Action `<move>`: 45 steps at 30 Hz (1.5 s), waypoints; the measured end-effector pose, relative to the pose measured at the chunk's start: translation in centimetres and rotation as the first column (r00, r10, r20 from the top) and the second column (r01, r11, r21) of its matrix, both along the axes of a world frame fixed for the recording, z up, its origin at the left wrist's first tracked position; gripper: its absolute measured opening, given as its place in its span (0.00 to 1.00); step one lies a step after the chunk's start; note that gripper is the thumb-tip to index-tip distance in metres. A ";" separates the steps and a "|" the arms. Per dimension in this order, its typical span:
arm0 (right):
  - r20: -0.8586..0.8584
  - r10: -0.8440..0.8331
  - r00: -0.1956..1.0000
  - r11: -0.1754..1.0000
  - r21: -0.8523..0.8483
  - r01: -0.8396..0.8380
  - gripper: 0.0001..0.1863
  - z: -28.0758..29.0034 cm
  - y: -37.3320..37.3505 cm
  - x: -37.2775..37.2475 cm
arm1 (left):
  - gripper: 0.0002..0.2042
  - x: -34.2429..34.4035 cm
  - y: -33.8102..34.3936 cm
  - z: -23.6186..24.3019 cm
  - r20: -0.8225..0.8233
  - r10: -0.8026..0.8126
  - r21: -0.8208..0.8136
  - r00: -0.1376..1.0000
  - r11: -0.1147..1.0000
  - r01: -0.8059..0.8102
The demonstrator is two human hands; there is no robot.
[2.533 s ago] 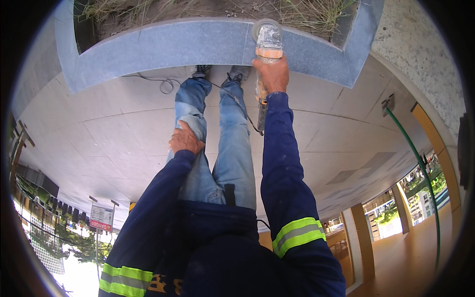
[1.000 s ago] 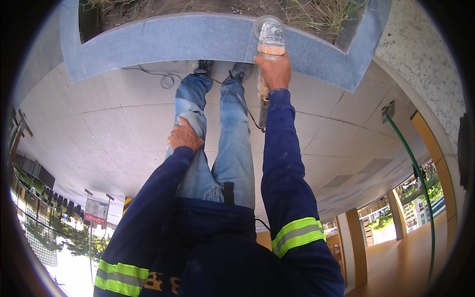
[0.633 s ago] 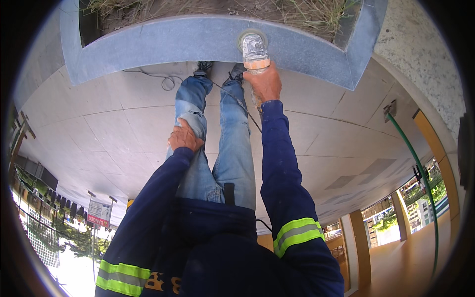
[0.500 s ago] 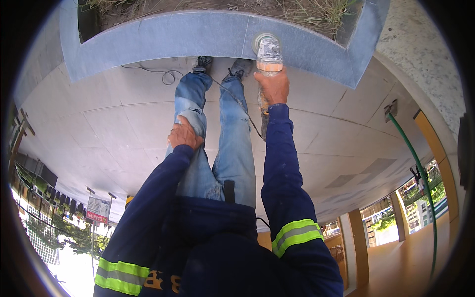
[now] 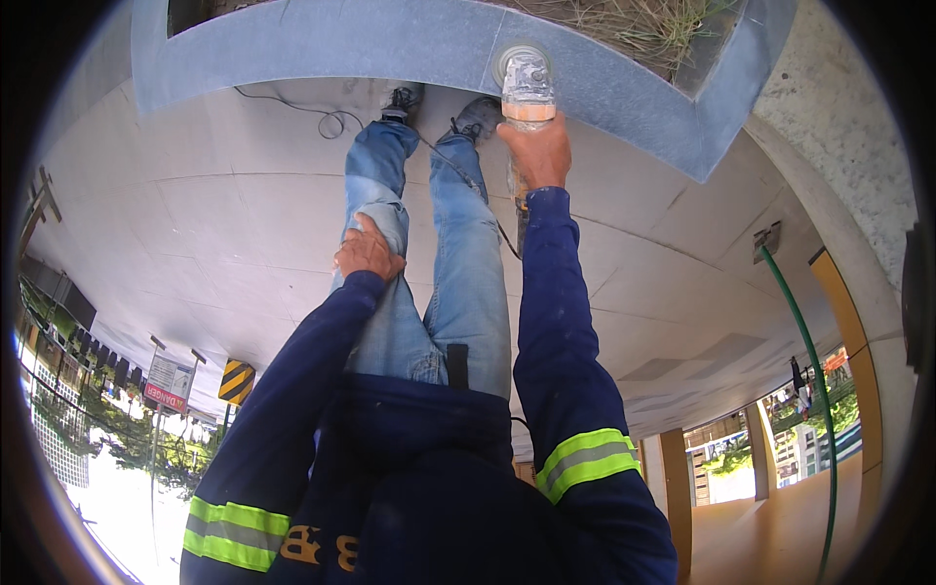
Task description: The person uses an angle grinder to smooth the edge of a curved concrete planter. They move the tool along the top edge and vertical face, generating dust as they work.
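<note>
My right hand [image 5: 542,153] is wrapped around the body of a dusty angle grinder [image 5: 529,86], orange and whitish. Its round disc [image 5: 509,58] lies against the top of the blue-grey stone planter ledge [image 5: 390,44]. How the disc meets the stone underneath is hidden by the tool's head. My left hand [image 5: 369,251] rests on the left leg of my blue jeans [image 5: 375,185] near the knee, thumb apart from the fingers. A dark power cord [image 5: 458,175] trails from the grinder's rear end across my legs.
Dry grass and soil [image 5: 643,29] fill the planter beyond the ledge. The cord loops on the paved floor [image 5: 273,214] at left. A green hose [image 5: 804,336] runs down the right side. Warning sign [image 5: 168,380] and striped board [image 5: 236,381] stand at lower left.
The view has shifted a little, with the planter sitting higher in it. The grinder has moved slightly along the ledge. My left hand stays on the knee.
</note>
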State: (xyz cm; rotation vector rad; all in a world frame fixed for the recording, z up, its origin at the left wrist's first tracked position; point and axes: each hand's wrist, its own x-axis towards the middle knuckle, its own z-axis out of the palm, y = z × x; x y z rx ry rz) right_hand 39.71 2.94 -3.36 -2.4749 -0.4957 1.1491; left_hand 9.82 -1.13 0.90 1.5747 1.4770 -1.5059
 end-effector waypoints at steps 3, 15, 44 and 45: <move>0.092 0.036 0.995 0.998 -0.063 -0.030 0.37 -0.3 -0.3 0.6 | 0.62 0.9 -0.5 0.8 0.012 0.034 0.008 0.999 0.999 -0.034; 0.018 0.159 0.987 0.987 -0.017 -0.158 0.38 -1.2 1.5 0.6 | 0.64 1.7 -1.2 1.0 -0.007 0.117 -0.022 0.993 0.993 -0.117; 0.047 -0.062 0.997 0.998 -0.026 0.063 0.39 -6.0 0.0 -4.6 | 0.50 -6.5 2.0 -5.7 0.190 -0.023 -0.073 0.982 0.997 0.038; 0.041 -0.051 0.998 0.998 -0.019 0.052 0.39 -6.5 0.1 -5.2 | 0.50 -6.2 2.1 -5.6 0.196 -0.030 -0.068 0.980 0.997 0.044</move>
